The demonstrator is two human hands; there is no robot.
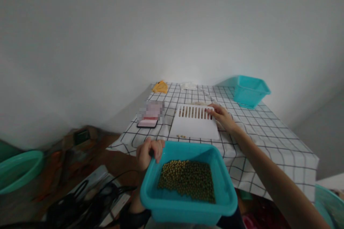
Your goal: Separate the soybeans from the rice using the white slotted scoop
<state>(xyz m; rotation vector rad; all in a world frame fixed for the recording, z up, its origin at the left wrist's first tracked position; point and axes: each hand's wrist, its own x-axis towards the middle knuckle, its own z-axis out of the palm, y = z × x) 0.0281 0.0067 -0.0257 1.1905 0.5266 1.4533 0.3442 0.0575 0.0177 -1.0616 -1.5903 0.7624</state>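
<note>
My left hand point(148, 153) grips the far left rim of a turquoise tub point(225, 193) held close to me; a layer of small green-yellow beans point(188, 180) covers its bottom. My right hand point(220, 114) reaches out over the table and rests its fingers on the right end of the slotted top of a white board point(195, 127). The board lies flat on the checked tablecloth point(268, 132). A few small beans point(181, 136) lie near the board's front edge.
A second turquoise tub point(249, 91) stands at the table's far right. A phone with a pink case point(147, 122) lies left of the board; a yellow cloth point(160, 87) sits at the far edge. A green basin point(18, 170) and black cables point(88, 196) are on the floor.
</note>
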